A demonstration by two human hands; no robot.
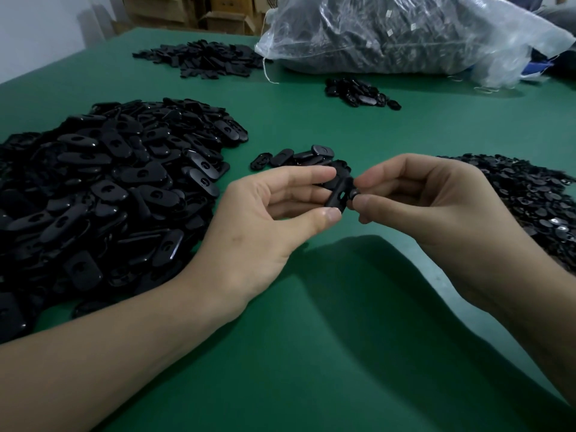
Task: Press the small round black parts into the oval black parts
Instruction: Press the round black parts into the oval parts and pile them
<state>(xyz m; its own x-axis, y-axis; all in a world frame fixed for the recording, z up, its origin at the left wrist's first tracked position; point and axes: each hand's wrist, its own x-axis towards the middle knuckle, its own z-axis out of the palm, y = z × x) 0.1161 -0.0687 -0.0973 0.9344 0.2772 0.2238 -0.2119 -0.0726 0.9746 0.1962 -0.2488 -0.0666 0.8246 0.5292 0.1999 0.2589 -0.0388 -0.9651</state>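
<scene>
Pinching an oval (pixel 338 198), left hand (pixel 274 213) meets right hand (pixel 436 201) pinching a round part (pixel 354 191) at its hole: seemingly mid-press, with the big heap (pixel 103 194) left of the oval undone.

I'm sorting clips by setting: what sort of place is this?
Probably a small factory assembly bench: heaps of identical oval black parts on a green table, a bulk plastic bag and cardboard boxes behind.
</scene>
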